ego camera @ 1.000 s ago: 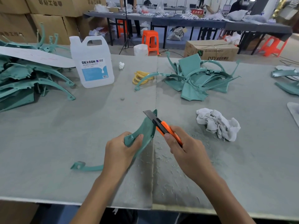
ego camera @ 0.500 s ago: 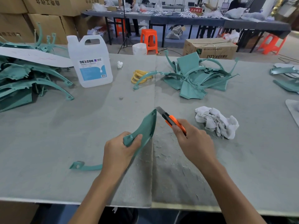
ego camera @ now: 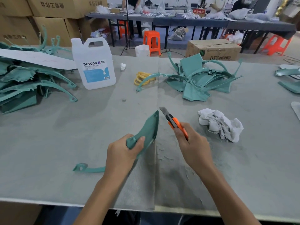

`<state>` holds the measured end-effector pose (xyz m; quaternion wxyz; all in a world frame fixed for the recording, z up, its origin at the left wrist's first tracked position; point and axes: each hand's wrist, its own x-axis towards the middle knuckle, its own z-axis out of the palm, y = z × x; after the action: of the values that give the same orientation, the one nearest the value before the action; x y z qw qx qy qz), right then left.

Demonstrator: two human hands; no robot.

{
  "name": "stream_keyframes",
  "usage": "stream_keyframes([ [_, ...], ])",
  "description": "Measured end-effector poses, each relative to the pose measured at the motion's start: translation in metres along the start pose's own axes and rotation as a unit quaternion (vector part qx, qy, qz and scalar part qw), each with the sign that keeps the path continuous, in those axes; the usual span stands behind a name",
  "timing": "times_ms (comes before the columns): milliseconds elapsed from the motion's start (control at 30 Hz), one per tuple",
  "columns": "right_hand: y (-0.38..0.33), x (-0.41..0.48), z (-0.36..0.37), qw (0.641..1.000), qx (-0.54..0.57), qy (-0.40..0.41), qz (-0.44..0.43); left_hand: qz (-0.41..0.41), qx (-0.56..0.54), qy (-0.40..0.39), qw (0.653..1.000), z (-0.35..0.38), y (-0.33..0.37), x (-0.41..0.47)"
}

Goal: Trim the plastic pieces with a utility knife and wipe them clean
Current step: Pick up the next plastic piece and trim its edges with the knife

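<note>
Now the piece is gripped at its middle by the left hand, thumb pressed on its upper face, and is held near and centre over the table. Its long axis runs from a thin tail resting near-left on the mat up to a pointed tip at the far end. The knife is clasped in the right hand, blade extended and aimed far-left. The blade tip is seen just right of the piece's tip, with a narrow gap between them. The piece's right edge is thus faced by the blade, so a stroke along that edge is judged likely.

Pale shavings are scattered on the grey mat under the hands. A rag lies right of the knife, untouched. A jug is set between a left heap and a far heap of teal parts. Boxes are stacked behind.
</note>
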<state>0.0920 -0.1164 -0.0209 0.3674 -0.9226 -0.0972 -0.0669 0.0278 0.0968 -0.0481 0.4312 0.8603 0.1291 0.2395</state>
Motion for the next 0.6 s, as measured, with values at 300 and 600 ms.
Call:
stream_keyframes([
  [300, -0.004, 0.004, -0.005, 0.999, -0.041, -0.028, 0.000, -0.007, -0.013, -0.001, 1.000, -0.002, 0.002, -0.001],
  [600, -0.007, 0.000, -0.006, 0.996, -0.087, -0.027, -0.014, -0.012, -0.030, -0.008, 0.999, -0.003, 0.003, -0.002],
])
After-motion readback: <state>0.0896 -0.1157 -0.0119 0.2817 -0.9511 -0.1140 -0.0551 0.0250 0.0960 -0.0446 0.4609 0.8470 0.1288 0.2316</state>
